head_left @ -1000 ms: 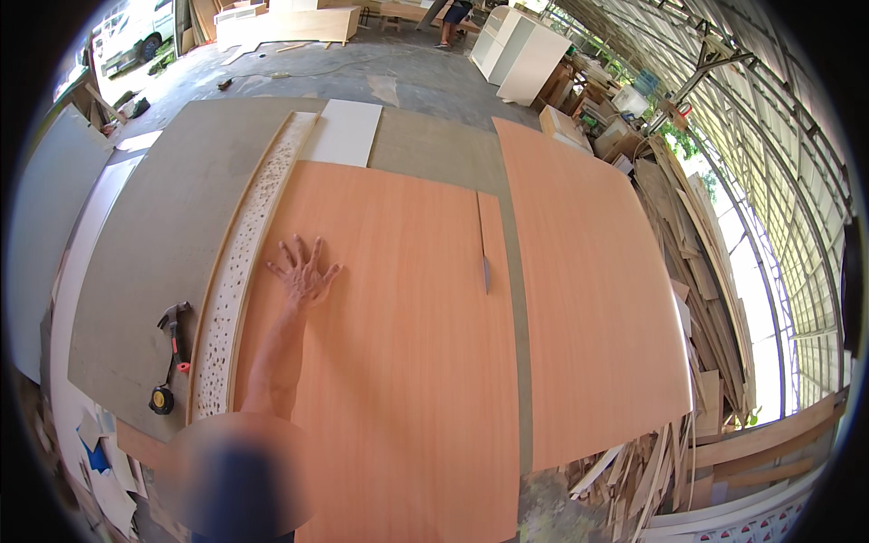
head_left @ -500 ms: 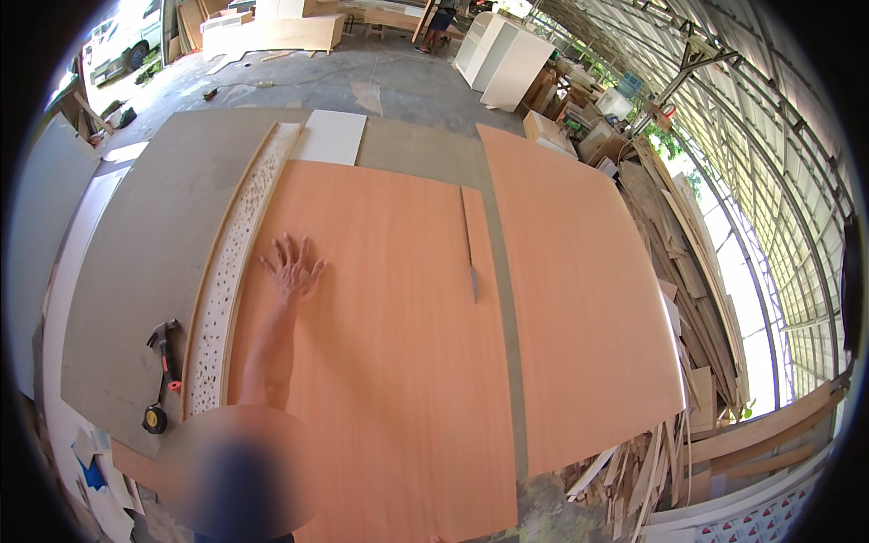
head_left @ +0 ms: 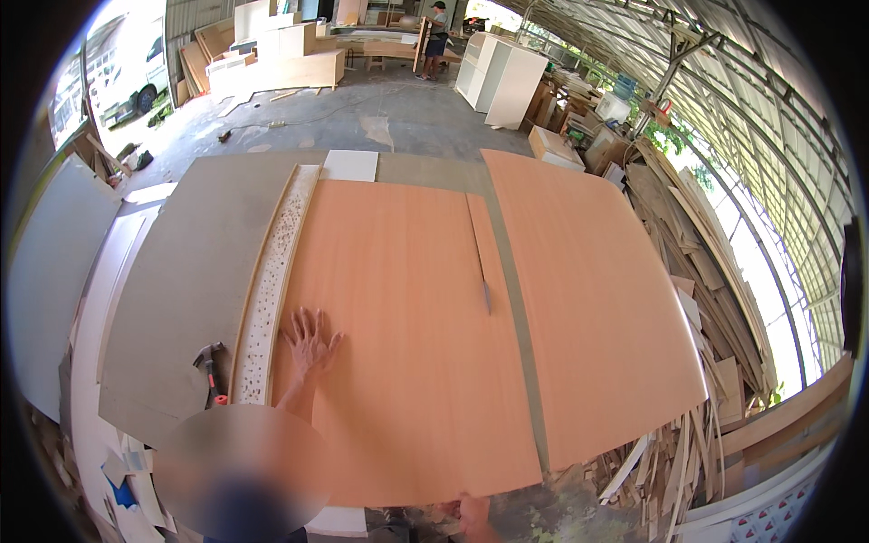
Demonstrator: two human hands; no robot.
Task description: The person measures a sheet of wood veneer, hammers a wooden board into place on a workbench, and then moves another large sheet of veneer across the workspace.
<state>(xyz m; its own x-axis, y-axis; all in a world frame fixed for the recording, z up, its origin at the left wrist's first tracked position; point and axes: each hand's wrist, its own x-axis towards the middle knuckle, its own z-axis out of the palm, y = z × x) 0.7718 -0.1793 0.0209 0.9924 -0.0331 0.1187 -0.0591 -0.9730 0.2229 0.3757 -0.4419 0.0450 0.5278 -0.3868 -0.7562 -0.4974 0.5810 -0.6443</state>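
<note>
My left hand point(head_left: 310, 346) lies flat with fingers spread on a large orange wood-grain sheet point(head_left: 398, 317), close to its left edge. My right hand point(head_left: 473, 518) is at the sheet's near edge; its fingers are blurred and partly hidden, so its grip cannot be told. Along the sheet's left side lies a long, narrow, pale speckled panel point(head_left: 272, 299) with raised wooden edges. A slit with a grey pointed end point(head_left: 487, 299) runs down near the sheet's right side. Left of the panel rests a claw hammer point(head_left: 210, 369) with a red and black handle.
A second orange sheet point(head_left: 597, 308) lies to the right, over the same grey-brown board point(head_left: 181, 271). A white piece point(head_left: 351, 166) lies at the far edge. Wood offcuts point(head_left: 697, 253) are piled right. Far back are cabinets point(head_left: 502, 77) and a person point(head_left: 438, 41).
The view has tilted up, so the worktop sits lower in the picture. My left hand is nearer on the sheet. More of my right hand shows at the near edge. The tape measure is now hidden.
</note>
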